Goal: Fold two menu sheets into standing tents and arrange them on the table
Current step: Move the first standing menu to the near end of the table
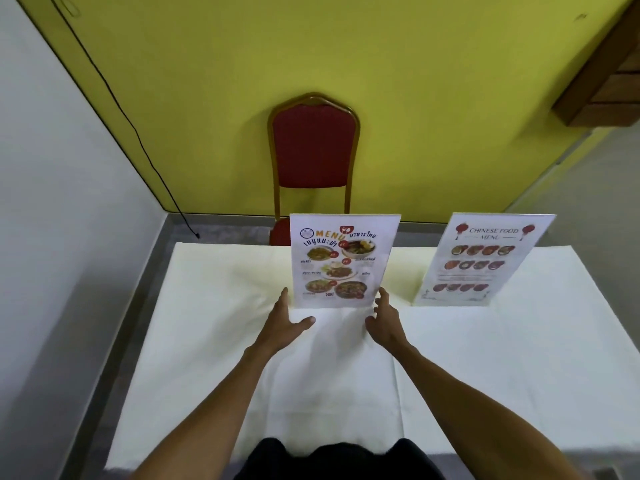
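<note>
Standing tall on the white table: the Thai menu tent in the middle, just past both hands, left hand and right hand open beside its near bottom corners, Chinese menu tent far right.

Even, soft indoor light fills the scene, leaving the white tabletop bright with only faint shadows, while wide-angle distortion bends the yellow wall and room edges outward and a mild blur softens the small print on the menu sheets.
</note>
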